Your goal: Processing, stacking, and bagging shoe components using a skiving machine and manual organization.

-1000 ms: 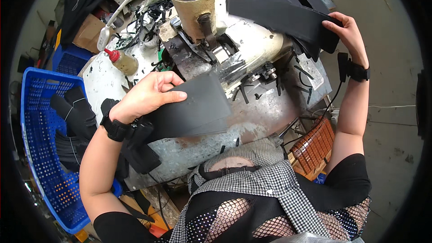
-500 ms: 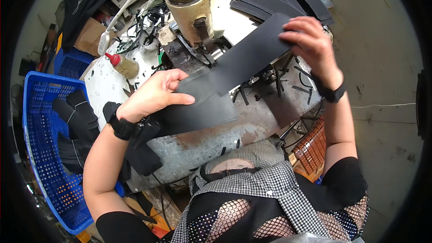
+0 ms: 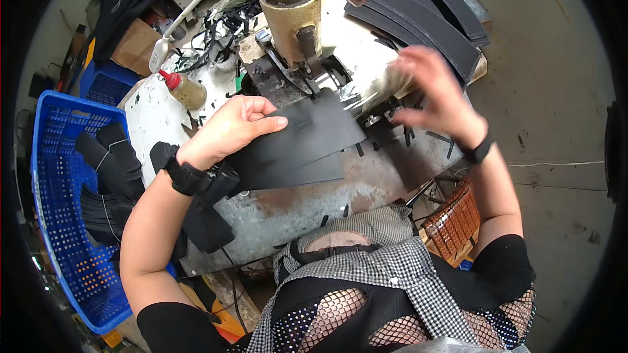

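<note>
"What's largest?"
"The scuffed metal table [image 3: 288, 212]; at its twelve o'clock, a rough cream machine [image 3: 288, 23]."
"And the black sheets [image 3: 314, 134]?"
"At the machine's six — thin, smooth, straight-edged, overlapping. Likely light, bendy, slippery; best held by an edge."
"Fingers?"
"The left hand [image 3: 229, 129] has thumb and curled fingers pinching the sheets' ten o'clock edge. The right hand [image 3: 441, 101], at their two — blurred, spread wide, seemingly empty."

The left hand [image 3: 232, 127] grips at least two black sheets [image 3: 320, 127], with one red-capped bottle [image 3: 188, 93] and one machine [image 3: 289, 23] beyond it, and two blue crates [image 3: 73, 106] to its left, the larger holding at least two tied black bundles [image 3: 101, 159]. Past the right hand [image 3: 441, 101] lie at least two piles of black pieces [image 3: 418, 19]; one black band [image 3: 483, 149] sits just behind each hand.
</note>
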Motion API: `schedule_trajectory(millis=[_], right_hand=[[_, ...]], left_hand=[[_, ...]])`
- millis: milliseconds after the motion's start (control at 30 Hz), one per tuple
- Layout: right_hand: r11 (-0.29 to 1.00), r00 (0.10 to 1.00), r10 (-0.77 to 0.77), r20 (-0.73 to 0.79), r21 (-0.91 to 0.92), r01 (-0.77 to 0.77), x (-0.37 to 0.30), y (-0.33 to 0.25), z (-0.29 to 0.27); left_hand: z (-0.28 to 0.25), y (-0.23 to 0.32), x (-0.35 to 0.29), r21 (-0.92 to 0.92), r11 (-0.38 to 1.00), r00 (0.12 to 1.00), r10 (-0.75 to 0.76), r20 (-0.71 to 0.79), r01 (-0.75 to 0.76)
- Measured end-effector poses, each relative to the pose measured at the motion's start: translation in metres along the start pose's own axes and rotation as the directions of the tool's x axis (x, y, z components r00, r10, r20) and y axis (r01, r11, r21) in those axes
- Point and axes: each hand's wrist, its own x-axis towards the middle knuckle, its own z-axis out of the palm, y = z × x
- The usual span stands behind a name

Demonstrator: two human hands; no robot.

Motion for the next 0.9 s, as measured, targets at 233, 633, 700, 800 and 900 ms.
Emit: schedule_trajectory(millis=[233, 633, 700, 800, 900], right_hand=[[0.988, 0.993, -0.065, -0.100, -0.143, 0.050, 0.007, 0.013, -0.023], [0.860, 0.923, 0.155, -0.351, -0.413, -0.301, -0.001, 0.057, -0.070], [0.988, 0.991, -0.031, -0.132, -0.157, 0.010, 0.004, 0.019, -0.031], [0.998, 0.998, -0.015, 0.062, -0.060, 0.019, -0.004, -0.020, 0.024], [0.992, 0.998, -0.051, -0.034, -0.121, 0.046, 0.001, -0.007, 0.012]], left_hand=[[0.005, 0.000, -0.007, -0.066, 0.996, 0.996, 0.065, 0.053, -0.062], [-0.003, -0.004, -0.014, -0.080, 0.997, 0.999, 0.018, 0.041, -0.015], [0.000, -0.003, -0.007, -0.052, 0.999, 0.999, 0.015, 0.033, -0.013], [0.002, -0.001, 0.000, 0.018, 1.000, 1.000, 0.014, 0.007, -0.014], [0.007, 0.001, -0.001, -0.072, 0.996, 0.998, 0.058, 0.001, -0.058]])
